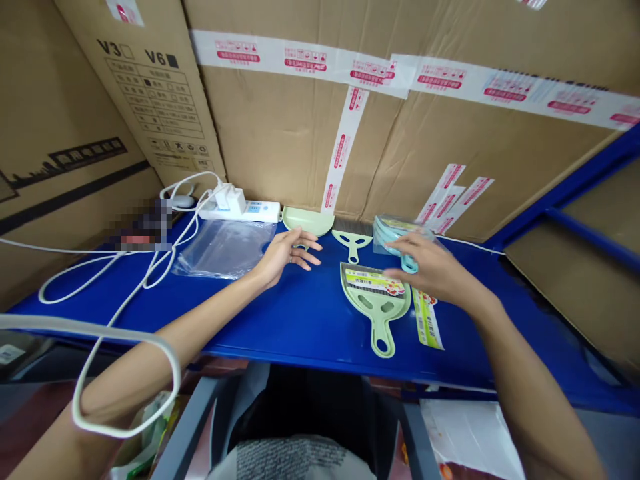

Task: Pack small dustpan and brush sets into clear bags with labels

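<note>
Green dustpan-and-brush set (381,315) lies before me on the blue table (300,323), label card (373,281) on top. My left hand (283,257) spreads, empty; my right hand (434,268) curves half-open, seemingly empty. Light handling should keep the card straight.

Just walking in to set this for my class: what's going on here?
A person has both hands open over a blue table. The right hand is between a bagged light-blue set and a green dustpan with a brush on it; whether it touches either is unclear. The left hand is nearest another green dustpan at the back.
</note>
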A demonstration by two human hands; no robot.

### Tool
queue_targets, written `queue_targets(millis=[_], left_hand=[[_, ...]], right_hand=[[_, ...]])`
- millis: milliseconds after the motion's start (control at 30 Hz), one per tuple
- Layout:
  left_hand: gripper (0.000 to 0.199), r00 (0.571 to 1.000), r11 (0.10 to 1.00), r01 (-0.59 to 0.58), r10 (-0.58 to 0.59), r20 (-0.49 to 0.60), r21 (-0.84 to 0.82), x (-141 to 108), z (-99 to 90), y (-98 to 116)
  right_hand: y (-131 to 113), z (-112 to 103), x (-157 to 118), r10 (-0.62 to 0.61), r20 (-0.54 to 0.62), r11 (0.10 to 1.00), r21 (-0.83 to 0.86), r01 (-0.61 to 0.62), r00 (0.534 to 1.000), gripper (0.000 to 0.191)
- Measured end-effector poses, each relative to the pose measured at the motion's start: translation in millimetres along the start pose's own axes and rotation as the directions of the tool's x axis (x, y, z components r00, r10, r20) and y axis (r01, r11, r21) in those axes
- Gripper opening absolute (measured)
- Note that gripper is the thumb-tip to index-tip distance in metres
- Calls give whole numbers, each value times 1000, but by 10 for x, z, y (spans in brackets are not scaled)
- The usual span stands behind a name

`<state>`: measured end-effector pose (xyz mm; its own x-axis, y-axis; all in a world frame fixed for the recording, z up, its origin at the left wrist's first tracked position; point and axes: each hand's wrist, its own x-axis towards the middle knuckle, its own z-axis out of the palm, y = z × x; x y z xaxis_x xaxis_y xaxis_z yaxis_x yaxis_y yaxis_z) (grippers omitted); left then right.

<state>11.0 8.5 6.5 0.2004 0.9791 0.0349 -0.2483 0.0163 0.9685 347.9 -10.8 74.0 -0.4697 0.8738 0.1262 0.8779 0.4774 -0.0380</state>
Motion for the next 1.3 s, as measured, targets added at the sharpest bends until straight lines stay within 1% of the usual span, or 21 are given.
queue_targets(millis=[33, 67, 100, 133, 167, 300, 400, 500, 567, 700, 767, 833, 900, 933, 1000, 1033, 1100, 1167, 1233, 1267, 1300], left_hand=[[42, 1000, 1000, -2, 2, -10, 6, 1, 3, 3], [40, 1000, 1000, -3, 3, -22, 9, 2, 7, 7], [39, 999, 1000, -3, 3, -33, 11, 3, 13, 12], [37, 999, 1000, -2, 2, -39, 11, 4, 20, 17], [36, 999, 1000, -1, 1, -41, 11, 5, 25, 21], [31, 1000, 1000, 13, -13, -23, 26, 13, 35, 16], [28, 999, 998, 31, -31, -11, 45, 14, 39, -27], [26, 999, 997, 47, -47, -1, 65, 16, 52, -76], [26, 999, 996, 44, -43, -23, 83, 22, 58, -92], [23, 991, 994, -7, 21, -130, 105, 31, 35, -71], [17, 990, 994, -27, 41, -134, 102, 16, 24, -49], [14, 996, 996, -40, 46, -70, 80, -21, 37, -39], [24, 998, 1000, -18, 17, 54, 26, -77, 88, -56], [30, 991, 1000, 23, -22, 129, -8, -108, 125, -77], [43, 959, 991, 128, -112, 260, -44, -166, 207, -131], [49, 942, 986, 163, -144, 303, -40, -189, 243, -159], [60, 928, 985, 171, -159, 336, -5, -216, 290, -195], [67, 930, 989, 146, -147, 338, 27, -212, 285, -184], [67, 930, 987, 151, -158, 332, 45, -184, 227, -124], [65, 926, 985, 163, -172, 335, 55, -163, 181, -81], [63, 919, 982, 175, -187, 346, 68, -140, 127, -36]], right_hand=[[9, -20, 22, -107, 169, 992, 88, 93, 980, 89], [25, -15, 48, -188, 308, 977, 155, 145, 933, 111], [43, 11, 74, -230, 406, 968, 191, 164, 885, 133], [62, 53, 95, -239, 460, 966, 201, 162, 855, 149], [80, 103, 110, -232, 483, 968, 200, 152, 844, 158], [88, 277, 96, -240, 520, 964, 228, 137, 820, 165], [-9, 334, 51, -277, 497, 949, 276, 153, 823, 165], [-150, 360, 14, -291, 443, 933, 326, 149, 848, 162], [-218, 360, -6, -293, 394, 919, 366, 144, 871, 159], [-239, 299, -31, -258, 221, 910, 383, 159, 941, 153], [-223, 263, -26, -195, 113, 919, 368, 141, 974, 149], [-225, 256, -6, -98, 0, 931, 354, 92, 995, 147], [-267, 295, 22, 10, -89, 940, 340, 21, 996, 143], [-303, 331, 37, 60, -116, 943, 334, -18, 991, 142], [-397, 420, 63, 141, -143, 944, 316, -90, 980, 137], [-446, 463, 72, 173, -151, 944, 307, -120, 973, 133], [-521, 514, 79, 226, -160, 937, 306, -169, 961, 129], [-528, 499, 72, 267, -136, 915, 348, -206, 954, 127], [-446, 421, 61, 297, -64, 852, 468, -234, 953, 119], [-378, 371, 56, 304, -18, 792, 561, -242, 953, 109], [-302, 323, 53, 297, 33, 708, 663, -243, 954, 96]])
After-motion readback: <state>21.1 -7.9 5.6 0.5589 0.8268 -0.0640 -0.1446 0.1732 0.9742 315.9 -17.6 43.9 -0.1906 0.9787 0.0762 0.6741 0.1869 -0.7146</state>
